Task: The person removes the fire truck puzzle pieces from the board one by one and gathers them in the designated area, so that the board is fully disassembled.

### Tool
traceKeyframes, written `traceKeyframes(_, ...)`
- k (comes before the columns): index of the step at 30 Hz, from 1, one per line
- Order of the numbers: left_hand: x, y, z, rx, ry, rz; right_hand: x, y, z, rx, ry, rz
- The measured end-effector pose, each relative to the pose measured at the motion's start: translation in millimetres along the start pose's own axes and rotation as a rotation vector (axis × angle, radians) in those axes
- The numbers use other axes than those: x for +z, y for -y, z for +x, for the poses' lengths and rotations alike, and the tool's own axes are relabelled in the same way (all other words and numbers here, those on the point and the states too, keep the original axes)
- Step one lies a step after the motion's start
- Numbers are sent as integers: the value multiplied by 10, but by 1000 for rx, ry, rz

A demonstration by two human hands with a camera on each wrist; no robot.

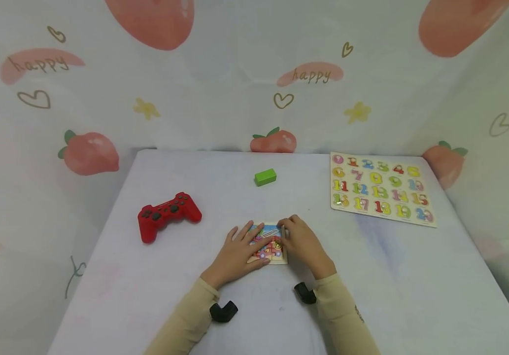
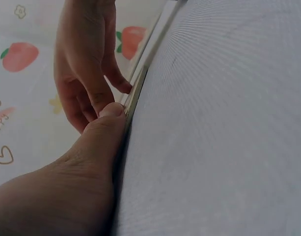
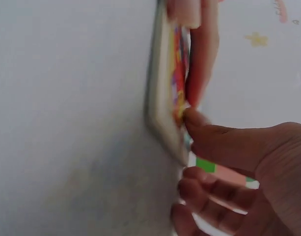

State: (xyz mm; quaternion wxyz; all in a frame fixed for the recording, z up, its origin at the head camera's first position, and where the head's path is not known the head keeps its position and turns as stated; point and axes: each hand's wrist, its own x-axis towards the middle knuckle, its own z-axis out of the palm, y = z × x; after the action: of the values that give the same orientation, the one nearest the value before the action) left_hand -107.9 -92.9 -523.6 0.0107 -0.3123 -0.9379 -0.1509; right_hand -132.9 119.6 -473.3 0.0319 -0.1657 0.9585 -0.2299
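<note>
A small jigsaw puzzle (image 1: 276, 255) in a pale tray, with a colourful picture including a white ladder, lies flat on the white table. My left hand (image 1: 238, 254) rests across its left side, fingers spread and straight over the picture, thumb along the near edge. At the right edge my right hand (image 1: 305, 244) grips the puzzle with thumb and bent fingers near the upper right corner. In the right wrist view the right thumb (image 3: 224, 142) touches the picture's edge. Whether a single piece lies between those fingers is hidden.
A red game controller (image 1: 170, 213) lies to the left. Beyond the puzzle sits a green block (image 1: 265, 177). A number board (image 1: 380, 190) stands at the back right. Black curved pieces (image 1: 223, 312) are at both wrists. A printed cloth (image 1: 219, 88) hangs behind.
</note>
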Motion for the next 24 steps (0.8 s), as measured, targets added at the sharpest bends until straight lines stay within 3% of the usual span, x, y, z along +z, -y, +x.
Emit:
traceKeyframes(10,-63,-31,2,22,78,14,-8,-36,39,-12,-26,65)
traceKeyframes(17,-68,-30,0,38,28,7,25,-10,95,24,-23,74)
traceKeyframes(24,-84,-42,-2,28,40,-20,20,18,107,55,-12,116)
